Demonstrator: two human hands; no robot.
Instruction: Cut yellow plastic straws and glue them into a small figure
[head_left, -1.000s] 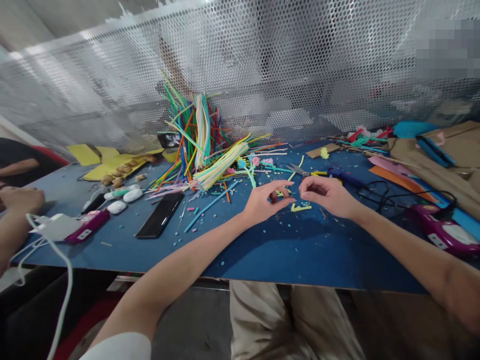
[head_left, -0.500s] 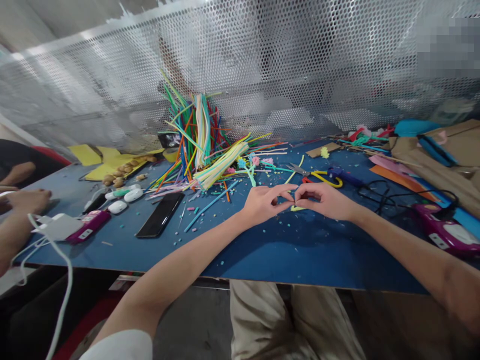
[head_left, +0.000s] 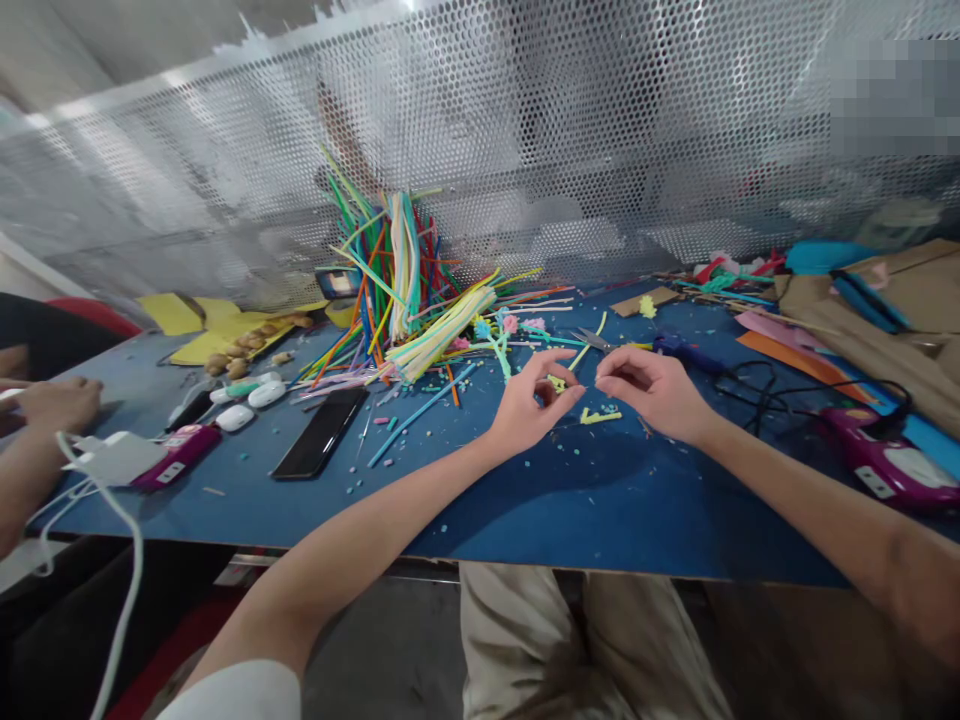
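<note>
Above the blue table (head_left: 525,520), my left hand (head_left: 534,402) has its thumb and forefinger apart, with nothing visible between the tips. My right hand (head_left: 646,392) is just to its right, fingers curled and thumb close to the fingertips; whether something tiny is pinched there is too small to tell. Short yellow pieces (head_left: 601,416) lie on the table below and between the hands. Scissors (head_left: 592,340) lie behind the hands, their handles now covered by my right hand. Left of them is a teal stem piece with fuzzy blooms (head_left: 501,350).
A pile of coloured pipe cleaners (head_left: 442,330) stands behind left, near a black phone (head_left: 321,432). At far left are a power strip (head_left: 180,455) and another person's hand (head_left: 64,405). A purple power strip (head_left: 885,455), cables and cardboard (head_left: 907,300) lie right.
My hands have moved apart a little, and my left thumb and forefinger have opened. The yellow pieces between them now show more fully. My right hand has shifted slightly up.
</note>
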